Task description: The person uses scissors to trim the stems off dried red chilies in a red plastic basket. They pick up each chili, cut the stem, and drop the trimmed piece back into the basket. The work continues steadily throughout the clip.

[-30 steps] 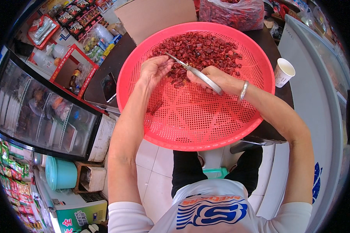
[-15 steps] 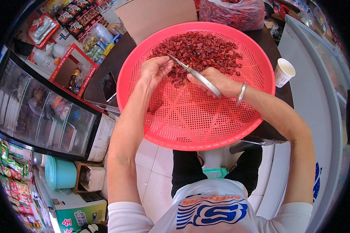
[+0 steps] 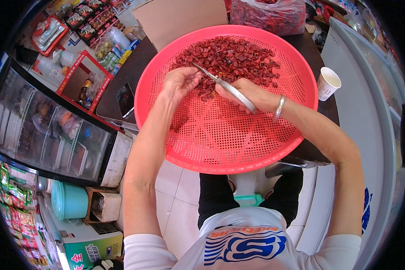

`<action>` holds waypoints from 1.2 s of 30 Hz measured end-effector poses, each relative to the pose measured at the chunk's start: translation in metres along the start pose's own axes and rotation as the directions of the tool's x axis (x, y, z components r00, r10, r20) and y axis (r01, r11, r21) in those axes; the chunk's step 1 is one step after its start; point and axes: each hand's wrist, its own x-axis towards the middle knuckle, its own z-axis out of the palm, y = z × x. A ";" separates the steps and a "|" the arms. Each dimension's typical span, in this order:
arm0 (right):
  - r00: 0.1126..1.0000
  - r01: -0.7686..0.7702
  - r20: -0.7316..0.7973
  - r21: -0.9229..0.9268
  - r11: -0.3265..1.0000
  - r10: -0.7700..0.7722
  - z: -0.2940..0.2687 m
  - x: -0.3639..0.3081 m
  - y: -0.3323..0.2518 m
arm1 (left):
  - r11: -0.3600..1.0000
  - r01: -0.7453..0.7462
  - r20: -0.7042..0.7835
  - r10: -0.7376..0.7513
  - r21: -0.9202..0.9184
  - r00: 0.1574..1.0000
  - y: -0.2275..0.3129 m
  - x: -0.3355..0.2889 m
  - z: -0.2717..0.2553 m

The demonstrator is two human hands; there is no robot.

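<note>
My right hand (image 3: 249,95) is closed round the handles of metal scissors (image 3: 231,91), whose blades point up and left over a round pink mesh basket (image 3: 229,168). Right at the blade tips, my left hand (image 3: 181,83) is pinched closed. Whatever its fingers hold is too small or hidden to make out. Cut pieces of dried red chili (image 3: 227,58) lie heaped on the far half of the basket. Beside my left wrist, a longer dried chili (image 3: 180,123) rests on the mesh.
The basket stands on a dark table (image 3: 328,117). A paper cup (image 3: 328,84) is at its right, a phone (image 3: 125,100) at its left. Behind stand a cardboard box (image 3: 180,20) and a plastic bag of chilies (image 3: 268,18). A glass-fronted cooler (image 3: 45,126) is left, a grey freezer (image 3: 360,99) right.
Almost nothing differs. My hands and the scissors stay in nearly the same place over the basket, with only a very slight shift.
</note>
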 end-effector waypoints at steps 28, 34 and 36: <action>0.979 0.052 -0.143 -0.513 0.857 -0.145 -0.015 -0.008 0.008 | 0.517 -0.199 0.042 0.298 0.832 0.954 0.017 -0.013 -0.014; 0.979 0.068 -0.123 -0.546 0.835 -0.160 -0.011 -0.010 0.008 | 0.171 -0.095 0.116 -0.113 0.981 0.987 0.031 -0.057 -0.002; 0.978 0.073 -0.124 -0.543 0.837 -0.166 -0.011 -0.011 0.006 | -0.023 -0.124 0.120 -0.124 0.992 0.985 0.025 -0.067 0.001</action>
